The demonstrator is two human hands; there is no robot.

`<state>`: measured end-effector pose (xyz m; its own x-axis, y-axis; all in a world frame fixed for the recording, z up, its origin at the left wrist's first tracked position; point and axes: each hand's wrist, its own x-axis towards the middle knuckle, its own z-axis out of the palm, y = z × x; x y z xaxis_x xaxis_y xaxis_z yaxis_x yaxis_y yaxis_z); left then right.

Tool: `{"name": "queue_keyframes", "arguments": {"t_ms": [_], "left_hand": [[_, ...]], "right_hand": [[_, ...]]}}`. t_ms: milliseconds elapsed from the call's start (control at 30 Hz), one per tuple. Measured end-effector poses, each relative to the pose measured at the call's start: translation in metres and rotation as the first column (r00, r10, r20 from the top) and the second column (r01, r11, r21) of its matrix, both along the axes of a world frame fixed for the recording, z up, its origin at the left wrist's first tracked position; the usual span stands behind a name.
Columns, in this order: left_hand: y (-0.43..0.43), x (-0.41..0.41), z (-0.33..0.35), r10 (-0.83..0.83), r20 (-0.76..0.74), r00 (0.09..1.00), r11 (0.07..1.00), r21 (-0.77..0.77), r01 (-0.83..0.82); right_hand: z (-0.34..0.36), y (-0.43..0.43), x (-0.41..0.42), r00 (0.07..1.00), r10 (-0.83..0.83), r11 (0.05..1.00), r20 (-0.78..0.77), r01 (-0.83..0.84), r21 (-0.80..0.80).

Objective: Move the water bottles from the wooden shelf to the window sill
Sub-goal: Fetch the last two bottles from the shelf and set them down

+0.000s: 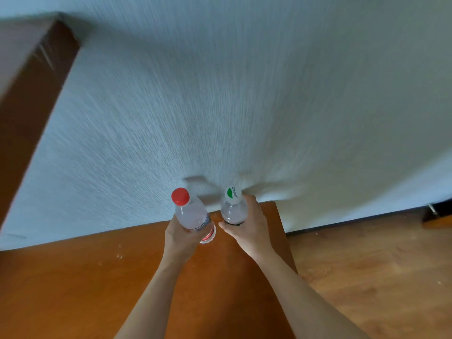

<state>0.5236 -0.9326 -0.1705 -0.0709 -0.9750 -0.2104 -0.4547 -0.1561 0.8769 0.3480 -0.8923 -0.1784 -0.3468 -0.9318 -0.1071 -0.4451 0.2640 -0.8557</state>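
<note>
My left hand (179, 237) grips a clear water bottle with a red cap (192, 212) around its body. My right hand (249, 227) grips a second clear bottle with a white and green cap (233, 207). Both bottles stand upright, side by side, above the back right part of the orange-brown wooden shelf top (97, 277), close to the white textured wall (220, 94). I cannot tell whether their bases touch the wood. The window sill is not in view.
A dark brown wooden panel (31, 94) rises along the wall at the left. Wooden floor (367, 265) lies to the right of the shelf, with a dark object (437, 215) at the far right by the wall.
</note>
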Motion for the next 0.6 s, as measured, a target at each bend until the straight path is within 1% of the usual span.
{"name": "queue_keyframes", "arguments": {"t_ms": [167,267,333,467,600], "left_hand": [[0.015,0.001,0.038,-0.009,-0.042,0.999,1.000,-0.027,0.008],[0.026,0.002,0.067,-0.065,-0.047,0.997,0.997,-0.056,0.062],[0.031,0.002,0.086,-0.072,-0.069,0.995,0.995,-0.069,0.067],[0.045,0.002,0.117,-0.028,-0.121,0.992,0.992,-0.122,0.013],[0.060,0.009,0.124,0.038,-0.167,0.985,0.985,-0.160,-0.065]], "right_hand": [[0.041,0.015,-0.004,0.998,-0.044,0.998,0.050,0.046,-0.032],[0.073,0.027,-0.004,0.990,-0.114,0.989,0.082,0.121,-0.087],[0.094,0.035,-0.004,0.983,-0.157,0.976,0.098,0.169,-0.134],[0.119,0.048,0.000,0.982,-0.148,0.965,0.117,0.170,-0.201],[0.132,0.056,0.007,0.988,-0.105,0.963,0.112,0.129,-0.237]]}}
